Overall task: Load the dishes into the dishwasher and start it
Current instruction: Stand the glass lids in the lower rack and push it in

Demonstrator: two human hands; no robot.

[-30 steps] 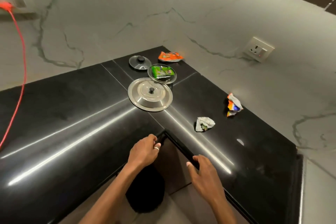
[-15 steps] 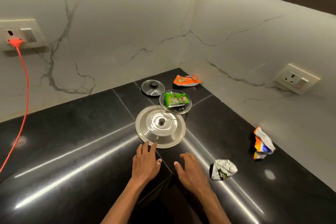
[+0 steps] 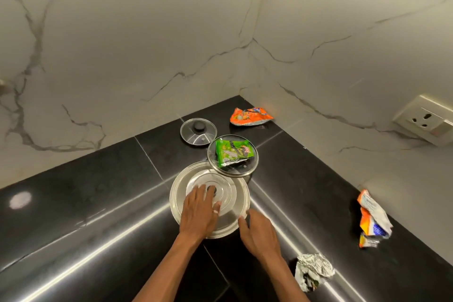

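My left hand: my left hand [image 3: 198, 213] lies flat on the big round stainless-steel lid [image 3: 230, 195], fingers straight and spread, gripping nothing. The fingertips reach its small dark centre knob [image 3: 212, 189].
My right hand: my right hand [image 3: 257, 233] is relaxed and holds nothing. It sits just beside the lid's near right rim with the thumb at the edge; I cannot tell whether it touches.
Where the lid is: flat on the glossy black stone surface [image 3: 98, 191], knob up, straight ahead of me and short of the wall corner.
What the next move turns on: the lid is round, so no long axis matters. The knob lies under my left fingertips and the free rim lies toward my right thumb. The left hand is the nearer one, so I judge it takes the knob while the right steadies the rim.
What is in the way: a steel-rimmed glass lid [image 3: 245, 173] carrying a green snack packet [image 3: 232, 152] overlaps the big lid's far right rim. Lifting could tip it.
Other dishes: a smaller glass lid with a black knob [image 3: 193, 137] lies beyond, apart from the big one.
Litter: an orange packet [image 3: 250, 116] in the corner, a crumpled orange and white wrapper [image 3: 372, 218] and a crumpled foil wrapper [image 3: 313, 270] to my right.
Dishwasher: not in view.
Progress: early, I judge; all three lids lie on the surface.
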